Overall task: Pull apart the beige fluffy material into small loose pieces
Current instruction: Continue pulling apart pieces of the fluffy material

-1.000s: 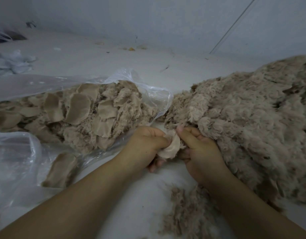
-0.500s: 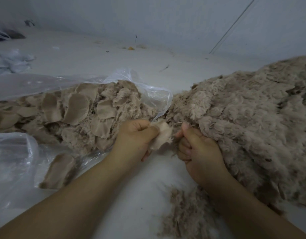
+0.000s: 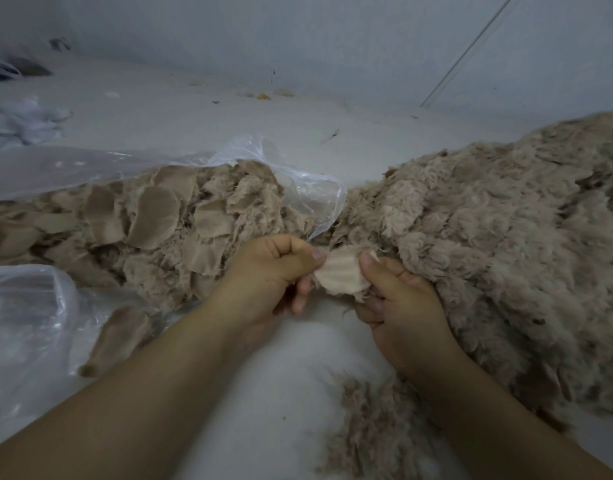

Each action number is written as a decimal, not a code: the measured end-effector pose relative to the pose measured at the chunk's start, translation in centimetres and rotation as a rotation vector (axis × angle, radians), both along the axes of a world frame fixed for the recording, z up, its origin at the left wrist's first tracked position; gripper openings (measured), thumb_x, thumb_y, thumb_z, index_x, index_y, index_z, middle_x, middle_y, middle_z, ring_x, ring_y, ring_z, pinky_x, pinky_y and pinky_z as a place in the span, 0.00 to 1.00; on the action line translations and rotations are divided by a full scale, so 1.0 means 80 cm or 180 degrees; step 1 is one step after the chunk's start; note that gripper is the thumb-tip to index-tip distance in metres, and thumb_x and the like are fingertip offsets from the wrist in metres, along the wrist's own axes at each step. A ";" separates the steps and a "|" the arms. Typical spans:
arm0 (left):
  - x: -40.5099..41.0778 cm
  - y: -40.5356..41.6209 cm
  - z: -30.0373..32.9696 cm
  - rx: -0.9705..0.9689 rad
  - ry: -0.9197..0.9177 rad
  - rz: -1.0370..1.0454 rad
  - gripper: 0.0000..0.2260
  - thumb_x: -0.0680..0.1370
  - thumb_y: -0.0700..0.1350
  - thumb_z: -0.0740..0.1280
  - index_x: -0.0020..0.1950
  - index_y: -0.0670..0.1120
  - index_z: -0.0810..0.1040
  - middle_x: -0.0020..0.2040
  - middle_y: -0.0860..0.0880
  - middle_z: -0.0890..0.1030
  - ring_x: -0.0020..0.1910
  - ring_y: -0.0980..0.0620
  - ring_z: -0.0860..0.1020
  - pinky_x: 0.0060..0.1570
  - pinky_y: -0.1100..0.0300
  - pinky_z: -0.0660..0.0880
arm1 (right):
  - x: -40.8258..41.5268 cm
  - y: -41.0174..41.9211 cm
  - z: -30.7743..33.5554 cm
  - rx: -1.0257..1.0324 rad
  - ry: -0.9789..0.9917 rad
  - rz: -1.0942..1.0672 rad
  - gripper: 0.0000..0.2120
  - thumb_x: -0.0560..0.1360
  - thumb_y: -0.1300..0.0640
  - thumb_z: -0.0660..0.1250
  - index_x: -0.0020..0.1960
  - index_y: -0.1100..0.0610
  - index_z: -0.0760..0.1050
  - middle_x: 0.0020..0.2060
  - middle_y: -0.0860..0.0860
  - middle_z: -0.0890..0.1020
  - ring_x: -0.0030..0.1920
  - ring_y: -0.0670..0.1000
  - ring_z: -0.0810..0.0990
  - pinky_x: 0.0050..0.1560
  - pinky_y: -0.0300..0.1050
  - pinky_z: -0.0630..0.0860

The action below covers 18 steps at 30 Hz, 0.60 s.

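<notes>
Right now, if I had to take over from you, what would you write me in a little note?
Left hand and right hand: both pinch one beige piece between them, smooth side up, not yet pulled apart.
Clear plastic bag on the left holds many more beige pieces. Big fluffy pile lies on the right, touching the right hand.
Loose tufts lie near you on the white surface.
Left: finish this piece, then the rest.

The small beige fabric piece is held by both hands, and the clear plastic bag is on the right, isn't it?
Not quite. The head view shows the clear plastic bag on the left. Both the left hand and right hand do pinch the small beige fabric piece.
</notes>
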<state>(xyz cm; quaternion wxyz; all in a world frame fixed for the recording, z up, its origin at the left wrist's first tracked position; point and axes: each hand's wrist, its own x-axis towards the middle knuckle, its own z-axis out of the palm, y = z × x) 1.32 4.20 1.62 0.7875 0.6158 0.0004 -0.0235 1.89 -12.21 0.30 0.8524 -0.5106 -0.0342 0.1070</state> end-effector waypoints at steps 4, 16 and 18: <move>0.004 0.013 0.005 -0.0166 -0.0176 0.0039 0.07 0.73 0.40 0.69 0.37 0.41 0.74 0.23 0.47 0.69 0.16 0.52 0.62 0.21 0.68 0.56 | 0.005 0.001 -0.001 0.0094 0.0137 -0.0236 0.11 0.72 0.52 0.67 0.33 0.53 0.80 0.25 0.49 0.68 0.20 0.42 0.61 0.20 0.34 0.61; -0.012 0.015 0.019 0.1021 -0.0105 -0.1775 0.08 0.70 0.43 0.75 0.42 0.38 0.81 0.38 0.33 0.82 0.28 0.43 0.82 0.26 0.59 0.78 | -0.004 0.001 0.006 -0.0043 -0.0008 -0.0029 0.09 0.69 0.54 0.69 0.40 0.60 0.75 0.24 0.48 0.76 0.22 0.42 0.74 0.21 0.33 0.69; -0.009 0.007 0.014 0.1087 -0.0558 -0.0714 0.10 0.70 0.42 0.76 0.35 0.41 0.77 0.29 0.43 0.79 0.20 0.51 0.75 0.21 0.64 0.70 | -0.002 0.002 0.005 0.0059 -0.0077 0.0107 0.12 0.70 0.55 0.67 0.42 0.64 0.73 0.23 0.48 0.77 0.21 0.42 0.75 0.22 0.32 0.70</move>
